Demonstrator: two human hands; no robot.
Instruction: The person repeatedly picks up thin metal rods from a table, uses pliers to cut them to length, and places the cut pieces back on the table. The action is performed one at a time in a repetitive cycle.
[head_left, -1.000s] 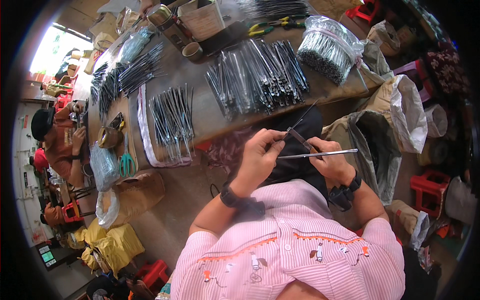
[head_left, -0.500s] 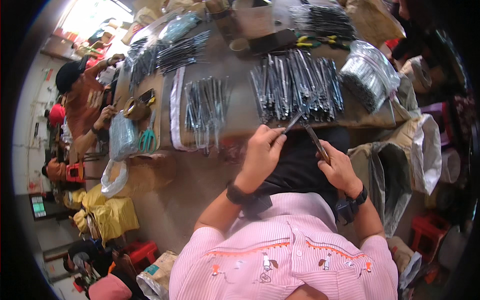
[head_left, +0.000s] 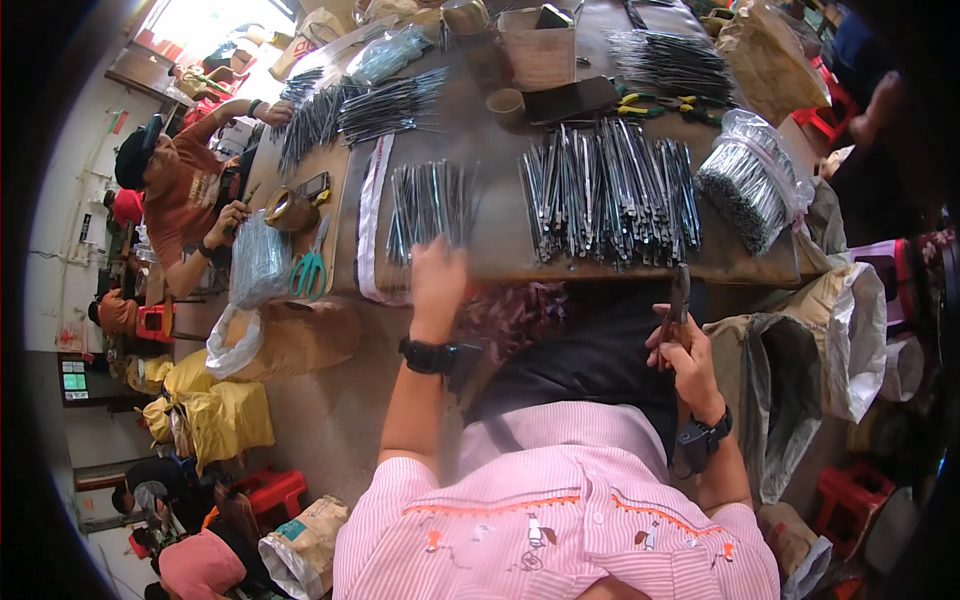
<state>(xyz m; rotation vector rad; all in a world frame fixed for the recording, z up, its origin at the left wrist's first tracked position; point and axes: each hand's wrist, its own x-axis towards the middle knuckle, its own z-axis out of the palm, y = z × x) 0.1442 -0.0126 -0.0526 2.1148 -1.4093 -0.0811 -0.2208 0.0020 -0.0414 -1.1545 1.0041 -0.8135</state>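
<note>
My left hand (head_left: 438,280), smeared by motion, is at the near end of a small pile of thin metal strips (head_left: 428,195). Its fingers are too blurred to show whether they hold a strip. To the right, my right hand (head_left: 688,358) is closed around a dark hand tool with brown handles (head_left: 680,305), which looks like pliers. The tool points up toward the table edge, just below a larger pile of metal strips (head_left: 605,190). Those strips lie side by side, with their near ends close to the edge.
A plastic-wrapped bundle of strips (head_left: 745,185) lies at the right. Yellow-green pliers (head_left: 640,107) and a dark flat case (head_left: 570,100) lie farther back. Teal scissors (head_left: 310,270) and a tape roll (head_left: 290,208) are at left, near a co-worker (head_left: 180,200). Open sacks (head_left: 790,370) stand beside my right arm.
My left hand has swung left from beside the tool to the small pile; the thin piece it pinched is no longer visible. My right hand has moved slightly down and right, turning the tool more upright.
</note>
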